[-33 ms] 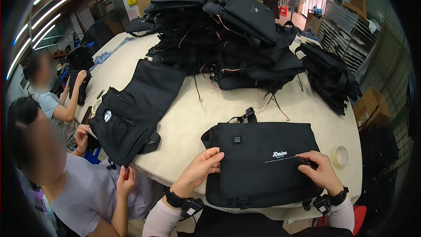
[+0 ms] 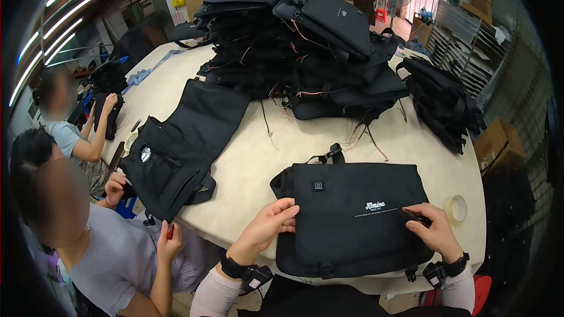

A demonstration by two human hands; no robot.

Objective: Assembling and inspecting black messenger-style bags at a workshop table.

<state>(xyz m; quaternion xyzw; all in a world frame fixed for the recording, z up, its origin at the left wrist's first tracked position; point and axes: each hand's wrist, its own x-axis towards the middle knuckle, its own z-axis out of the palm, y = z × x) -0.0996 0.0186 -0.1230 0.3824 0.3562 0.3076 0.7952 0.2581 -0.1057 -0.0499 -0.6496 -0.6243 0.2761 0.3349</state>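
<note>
A black flap bag (image 2: 358,240) lies flat in front of me, with white lettering and a small square button patch on its flap. My left hand (image 2: 271,223) pinches the flap's left edge between thumb and fingers. Over the right part of the flap, beside the lettering, my right hand (image 2: 433,229) is closed round a small dark tool (image 2: 416,217). Most of that tool is hidden by my fingers, so its exact kind does not show. A buckle strap (image 2: 329,155) sticks out behind the bag's top edge.
A tall pile of black bags (image 2: 305,53) with loose wires fills the far table (image 2: 235,223). Tape (image 2: 457,209) lies at right, near a folded black bag (image 2: 440,103). At left, a co-worker (image 2: 111,246) handles another black bag (image 2: 170,158); a second person (image 2: 76,135) sits beyond.
My right hand with the dark tool has shifted slightly to the right, off the end of the small lettering. The near co-worker's hand at the other bag has moved a little.
</note>
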